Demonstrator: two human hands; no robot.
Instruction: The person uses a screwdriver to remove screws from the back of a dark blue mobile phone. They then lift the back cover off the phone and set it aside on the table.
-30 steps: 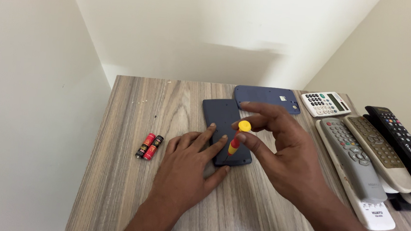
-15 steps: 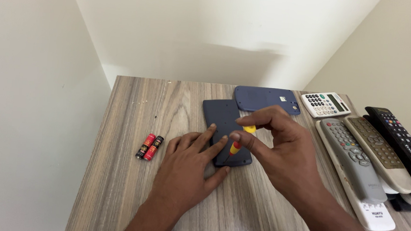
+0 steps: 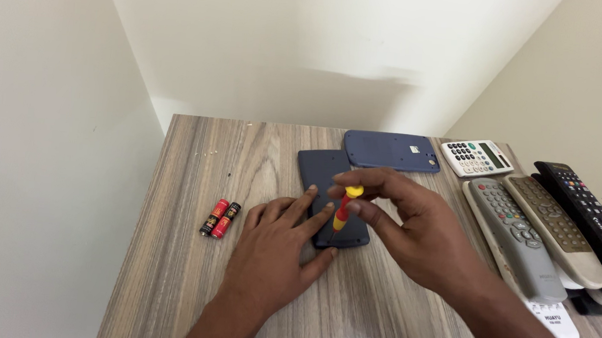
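A dark blue flat device point(image 3: 328, 181) lies face down on the wooden table point(image 3: 187, 182). My left hand point(image 3: 278, 248) presses flat on its near left part, fingers spread. My right hand point(image 3: 417, 230) pinches a small red and yellow screwdriver point(image 3: 344, 207), held upright with its tip down on the device's near end. A second dark blue cover point(image 3: 390, 150) lies just behind, flat on the table.
Two red and black batteries point(image 3: 220, 218) lie side by side left of my left hand. A small white calculator point(image 3: 476, 157) sits at the back right. Several remote controls point(image 3: 522, 234) lie in a row along the right edge. Walls close in on the left and back.
My right hand has turned the screwdriver a little between its fingers and shifted slightly. My left hand stays on the device.
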